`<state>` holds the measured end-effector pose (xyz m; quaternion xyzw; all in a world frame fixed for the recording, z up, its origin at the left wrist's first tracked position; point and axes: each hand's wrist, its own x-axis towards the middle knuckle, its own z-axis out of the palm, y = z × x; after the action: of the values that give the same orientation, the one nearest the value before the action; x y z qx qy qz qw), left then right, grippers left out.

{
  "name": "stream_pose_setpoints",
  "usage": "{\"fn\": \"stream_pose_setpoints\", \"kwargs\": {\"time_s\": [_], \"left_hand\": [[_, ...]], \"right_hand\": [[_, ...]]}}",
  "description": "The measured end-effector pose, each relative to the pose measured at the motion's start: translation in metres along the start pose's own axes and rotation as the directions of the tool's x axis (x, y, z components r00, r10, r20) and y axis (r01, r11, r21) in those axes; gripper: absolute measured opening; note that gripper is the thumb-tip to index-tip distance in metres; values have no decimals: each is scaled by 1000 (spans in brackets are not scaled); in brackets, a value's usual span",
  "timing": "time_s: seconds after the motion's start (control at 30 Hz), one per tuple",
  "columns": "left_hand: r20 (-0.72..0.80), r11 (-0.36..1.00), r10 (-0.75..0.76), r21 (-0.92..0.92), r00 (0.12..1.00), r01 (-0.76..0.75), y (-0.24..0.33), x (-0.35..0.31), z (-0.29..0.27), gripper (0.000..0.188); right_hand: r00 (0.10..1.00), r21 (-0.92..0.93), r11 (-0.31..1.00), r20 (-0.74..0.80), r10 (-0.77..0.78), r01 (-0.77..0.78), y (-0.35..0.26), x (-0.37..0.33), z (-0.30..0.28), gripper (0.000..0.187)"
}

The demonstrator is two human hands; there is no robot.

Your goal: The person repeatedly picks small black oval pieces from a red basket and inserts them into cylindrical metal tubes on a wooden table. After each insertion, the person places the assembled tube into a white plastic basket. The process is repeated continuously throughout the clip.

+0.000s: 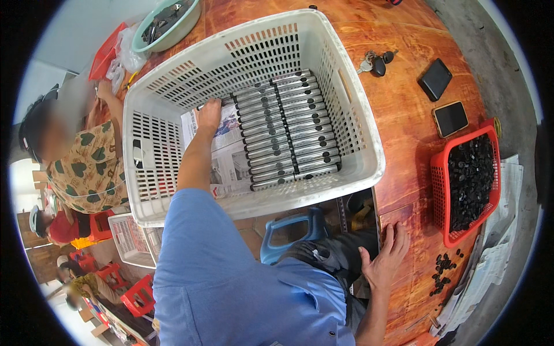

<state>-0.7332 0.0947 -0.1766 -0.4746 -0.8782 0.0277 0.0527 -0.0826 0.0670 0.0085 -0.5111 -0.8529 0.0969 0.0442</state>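
My left hand (209,114) reaches into a large white plastic basket (356,86). Its fingers are closed round a silver metal tube, which shows only as short bits on either side of the fist. Right of that hand, several shiny tubes with black fittings (288,130) lie side by side in rows. Under them and beside them, printed newspaper (228,167) lines the basket floor. My right hand (385,259) lies on the edge of the reddish wooden table (404,167), fingers apart, with nothing in it.
A red basket (438,199) of small black parts stands at the right, loose black pieces (443,271) near it. Two phones (450,119) and keys (376,62) lie beyond. A green basin (193,23) is at the far left. Another person (86,167) works at the left; a blue stool (271,242) stands below.
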Motion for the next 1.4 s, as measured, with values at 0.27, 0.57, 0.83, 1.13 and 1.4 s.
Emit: {"fn": "stream_pose_setpoints", "kwargs": {"time_s": [0.27,0.57,0.83,1.13,1.4], "left_hand": [[-79,986,-76,-153,994,63,-12,-7,7,35],[-30,996,-81,-35,996,80,-14,-7,19,40],[-59,995,-98,-22,993,97,7,-12,10,39],[-175,994,101,-15,979,-105,-48,10,76,17],[173,984,179,-18,968,-179,-35,44,34,45]], "right_hand": [[1000,-2,1000,2,1,-1,1,-1,0,88],[1000,7,1000,2,0,0,1,1,0,87],[1000,0,1000,-3,-6,6,0,-1,-1,87],[996,124,992,86,23,-34,4,7,-11,81],[995,165,985,-94,-27,42,12,-7,4,84]]}}
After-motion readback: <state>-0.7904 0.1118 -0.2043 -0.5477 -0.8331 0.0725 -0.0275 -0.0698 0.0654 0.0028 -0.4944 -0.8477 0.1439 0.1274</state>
